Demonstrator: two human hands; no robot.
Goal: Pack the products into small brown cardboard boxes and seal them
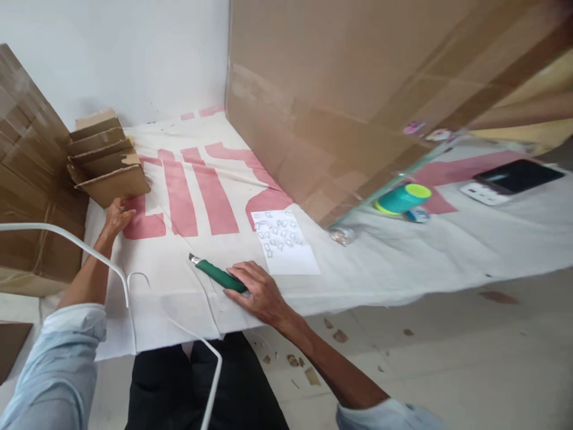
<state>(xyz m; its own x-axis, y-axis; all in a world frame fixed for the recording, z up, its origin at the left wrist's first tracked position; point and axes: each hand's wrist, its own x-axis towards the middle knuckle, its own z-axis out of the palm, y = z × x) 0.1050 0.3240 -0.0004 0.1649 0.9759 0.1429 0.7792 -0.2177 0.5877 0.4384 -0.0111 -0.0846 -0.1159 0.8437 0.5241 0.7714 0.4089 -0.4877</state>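
Note:
At the near face of a small cardboard box with upright panels (117, 182), my left hand (117, 220) touches the lower edge, thumb held apart from the fingers. The box leans a little and shows several parallel walls. My right hand (257, 292) grips the rear end of a green utility knife (219, 275) lying low over the cloth. Its short blade tip points left, away from my fingers. Right of the knife lies a white sheet of paper (290, 257) with several small drawn shapes.
A large carton (322, 107) stands at the back; another carton (36, 179) is at the left. A teal spool (398, 198) and a phone (519, 176) lie right on the white cloth (380, 269). White bent rods (67, 236) cross in front. Cardboard scraps (340, 335) litter the floor.

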